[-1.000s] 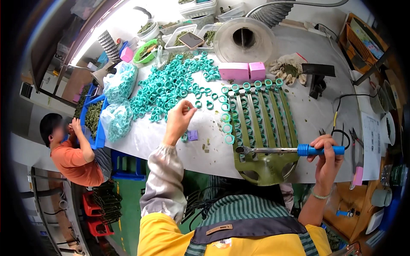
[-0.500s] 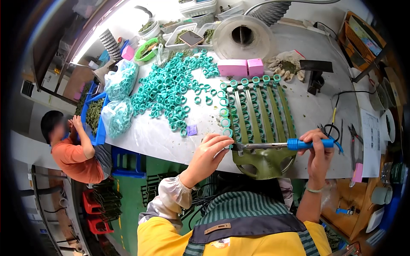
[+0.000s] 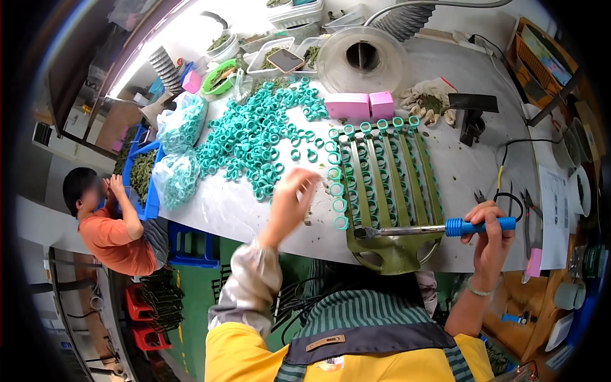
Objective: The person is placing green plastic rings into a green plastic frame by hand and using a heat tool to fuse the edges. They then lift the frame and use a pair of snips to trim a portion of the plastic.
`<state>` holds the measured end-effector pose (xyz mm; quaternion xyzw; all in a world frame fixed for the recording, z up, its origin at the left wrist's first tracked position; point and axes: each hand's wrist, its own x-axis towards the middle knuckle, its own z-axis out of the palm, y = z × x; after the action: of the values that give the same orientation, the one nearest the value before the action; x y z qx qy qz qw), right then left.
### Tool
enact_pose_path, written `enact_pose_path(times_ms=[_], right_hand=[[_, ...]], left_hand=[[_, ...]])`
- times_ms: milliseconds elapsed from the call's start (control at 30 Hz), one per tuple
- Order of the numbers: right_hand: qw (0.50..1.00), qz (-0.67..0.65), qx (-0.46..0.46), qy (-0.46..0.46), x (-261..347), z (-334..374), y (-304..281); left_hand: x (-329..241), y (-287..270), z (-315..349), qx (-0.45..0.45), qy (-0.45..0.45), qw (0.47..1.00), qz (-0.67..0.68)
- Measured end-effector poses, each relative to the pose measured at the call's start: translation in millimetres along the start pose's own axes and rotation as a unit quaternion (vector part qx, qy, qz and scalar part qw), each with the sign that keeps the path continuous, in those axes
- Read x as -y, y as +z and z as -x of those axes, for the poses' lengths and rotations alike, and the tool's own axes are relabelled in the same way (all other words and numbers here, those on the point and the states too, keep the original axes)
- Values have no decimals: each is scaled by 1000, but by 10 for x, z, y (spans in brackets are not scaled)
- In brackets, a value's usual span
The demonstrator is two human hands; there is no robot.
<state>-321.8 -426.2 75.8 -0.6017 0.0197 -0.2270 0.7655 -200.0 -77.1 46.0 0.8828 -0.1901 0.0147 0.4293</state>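
Observation:
In my right hand (image 3: pixel 489 232) is a soldering iron (image 3: pixel 414 231) with a blue ribbed handle, its metal shaft lying level and pointing left. Its tip is over the near left corner of an olive-green slatted frame (image 3: pixel 398 251). Turquoise rings line the frame's left and far edges, and more sit between the slats. My left hand (image 3: pixel 287 210) is raised over the table, left of the frame, with bent, blurred fingers; whether they hold anything does not show. Beyond it spreads a heap of loose turquoise rings (image 3: pixel 251 137).
Pink blocks (image 3: pixel 348 106) stand behind the frame, beside a glove (image 3: pixel 433 99) and a black stand (image 3: pixel 471 121). Pliers (image 3: pixel 531 219) and the iron's cord lie at right. Bags of rings (image 3: pixel 181 124) are at left. Across there, a person in orange (image 3: pixel 114 229) sits by a blue crate.
My left hand has left the frame's near left corner and moved left and away from me; the purple block no longer shows. My right hand has shifted the soldering iron slightly right and nearer.

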Motion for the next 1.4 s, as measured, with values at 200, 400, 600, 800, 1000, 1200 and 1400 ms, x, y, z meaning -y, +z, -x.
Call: enact_pose_path(times_ms=[200, 400, 600, 800, 1000, 1200, 1400], right_hand=[[1000, 7, -1, 1, 50, -38, 49], [999, 15, -48, -9, 55, -105, 40], [996, 6, -88, -19, -15, -238, 146], [996, 4, -84, -27, -164, -368, 228], [996, 22, -68, -48, -429, -505, 378], [997, 10, -65, -37, -680, -593, 484], [998, 17, -53, -43, -672, -594, 471]], left_hand=[[1204, -99, -652, -120, -3, 956, -266], [1058, -266, -677, -45, -115, 990, -66], [908, -431, -493, 8, -177, 978, 109], [328, -353, -570, 45, -94, 988, 117], [49, 122, -857, 67, 69, 992, 84], [180, 365, -1020, 40, 119, 990, -56], [215, 342, -1045, 42, 131, 988, -67]])
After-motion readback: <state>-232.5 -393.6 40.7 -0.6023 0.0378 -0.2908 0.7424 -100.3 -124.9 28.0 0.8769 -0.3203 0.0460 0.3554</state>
